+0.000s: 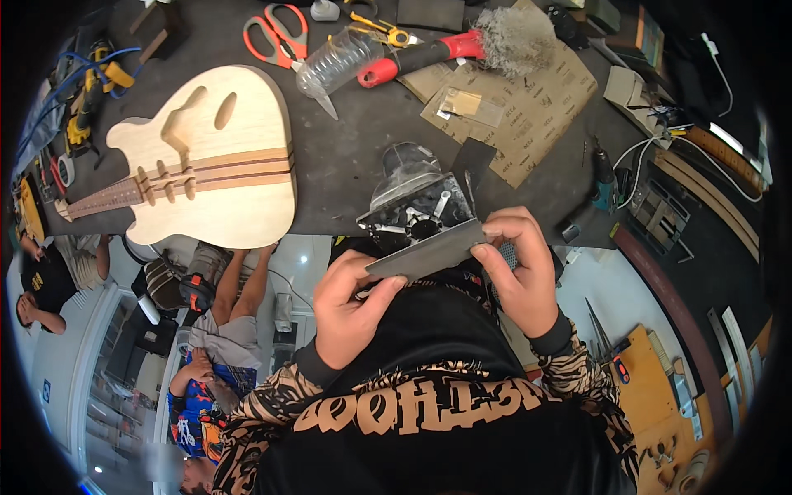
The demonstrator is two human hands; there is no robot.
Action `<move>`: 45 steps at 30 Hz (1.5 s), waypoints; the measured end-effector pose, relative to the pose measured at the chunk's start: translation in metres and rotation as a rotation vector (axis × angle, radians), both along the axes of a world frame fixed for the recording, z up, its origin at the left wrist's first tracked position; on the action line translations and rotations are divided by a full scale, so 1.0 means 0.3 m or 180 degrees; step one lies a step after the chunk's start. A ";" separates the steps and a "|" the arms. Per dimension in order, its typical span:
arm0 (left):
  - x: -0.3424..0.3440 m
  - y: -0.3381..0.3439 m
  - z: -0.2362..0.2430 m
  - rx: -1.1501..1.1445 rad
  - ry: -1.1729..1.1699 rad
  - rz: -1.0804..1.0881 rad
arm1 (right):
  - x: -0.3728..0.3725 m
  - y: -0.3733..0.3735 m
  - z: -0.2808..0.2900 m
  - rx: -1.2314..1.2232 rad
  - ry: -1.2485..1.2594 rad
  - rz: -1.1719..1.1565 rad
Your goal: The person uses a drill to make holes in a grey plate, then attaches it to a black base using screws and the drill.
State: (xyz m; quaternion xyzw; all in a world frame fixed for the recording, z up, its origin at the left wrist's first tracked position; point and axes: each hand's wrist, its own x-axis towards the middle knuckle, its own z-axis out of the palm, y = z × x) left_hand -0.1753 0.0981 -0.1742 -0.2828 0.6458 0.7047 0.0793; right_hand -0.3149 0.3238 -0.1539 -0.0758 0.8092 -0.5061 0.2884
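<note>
The shirt (pixel 425 404) is nearest, left hand (pixel 351 309) and right hand (pixel 525 276) pinching a sheet (pixel 427 252) that uneven tugging could crease.

A dark bench top (pixel 330 186) carries a pale guitar body (pixel 235 148), its neck pointing left. Along the far side lie red-handled scissors (pixel 299 43), a clear bottle (pixel 342 64) and a red-and-black brush (pixel 421 56), its bristles overlapping brown sandpaper sheets (pixel 554 103). An upturned power tool (pixel 406 169) is at the near edge, its support unclear.
</note>
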 end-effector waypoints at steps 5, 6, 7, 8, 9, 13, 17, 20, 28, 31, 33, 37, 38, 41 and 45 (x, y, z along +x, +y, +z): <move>0.004 -0.001 -0.005 0.0734 -0.0374 0.0415 | -0.004 -0.039 0.011 0.0201 -0.0161 -0.0091; -0.003 0.004 -0.005 0.0851 -0.0457 0.0628 | -0.006 -0.041 0.007 0.0228 -0.0212 -0.0178; -0.003 0.006 -0.009 0.0857 -0.0469 0.0608 | -0.005 -0.033 -0.004 0.0287 0.0034 -0.0013; 0.000 0.004 -0.014 0.0979 -0.0573 0.0627 | -0.009 -0.030 -0.007 0.0292 0.0026 -0.0036; 0.004 0.002 -0.018 0.1096 -0.0684 0.0629 | -0.009 -0.031 -0.009 0.0287 0.0079 -0.0005; 0.015 -0.002 -0.023 0.0982 -0.0889 0.0551 | 0.010 -0.023 -0.016 0.0201 0.0095 -0.0082; 0.005 -0.009 -0.011 0.0871 -0.0870 0.0624 | 0.022 -0.026 -0.027 0.0070 0.0218 -0.0136; -0.010 -0.017 0.008 0.0780 -0.0936 0.0627 | 0.027 -0.032 -0.049 -0.0012 0.0408 -0.0224; -0.064 -0.033 0.041 0.0467 -0.1225 0.0463 | 0.049 -0.032 -0.102 -0.0411 0.0548 -0.0420; -0.077 -0.058 0.052 0.0442 -0.1307 0.0410 | 0.053 -0.039 -0.110 -0.0592 0.0422 -0.0564; -0.088 -0.076 0.055 0.0428 -0.1475 0.0309 | 0.051 -0.042 -0.112 -0.0639 0.0425 -0.0532; -0.110 -0.073 0.073 0.0424 -0.1681 0.0292 | 0.057 -0.033 -0.121 -0.0723 0.0473 -0.0470; -0.106 -0.074 0.075 0.0387 -0.1696 0.0286 | 0.065 -0.029 -0.122 -0.0722 0.0523 -0.0379; -0.100 -0.076 0.072 0.0592 -0.1782 0.0385 | 0.085 -0.030 -0.118 -0.0725 0.0515 -0.0321; -0.097 -0.097 0.076 0.0566 -0.1715 0.0265 | 0.111 -0.039 -0.123 -0.0855 0.0464 -0.0556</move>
